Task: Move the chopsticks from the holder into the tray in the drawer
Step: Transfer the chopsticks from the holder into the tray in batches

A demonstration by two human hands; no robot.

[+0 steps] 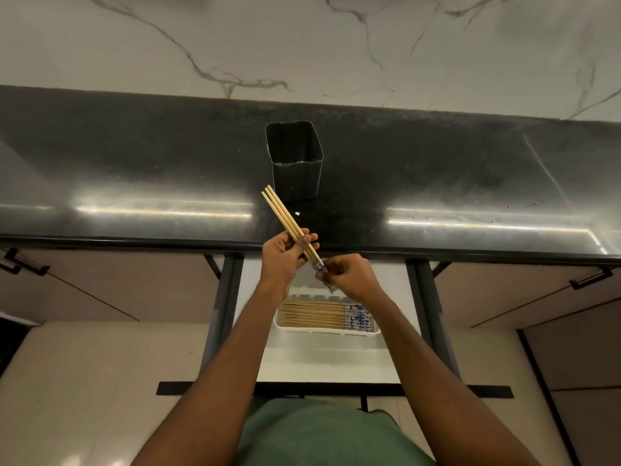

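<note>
Fingers (311, 237) of our left hand (285, 257) and right hand (349, 275) pinch the chopsticks (285, 216); we level them, then lower them into the tray (326, 332).

The chopsticks (288, 223) I hold are pale tan with blue-and-white patterned ends, like those in the white tray (327, 332). The holder (296, 169) is dark grey, the bench (134, 169) black, the wall (302, 45) white marble veined grey, my shirt (319, 432) green.
</note>
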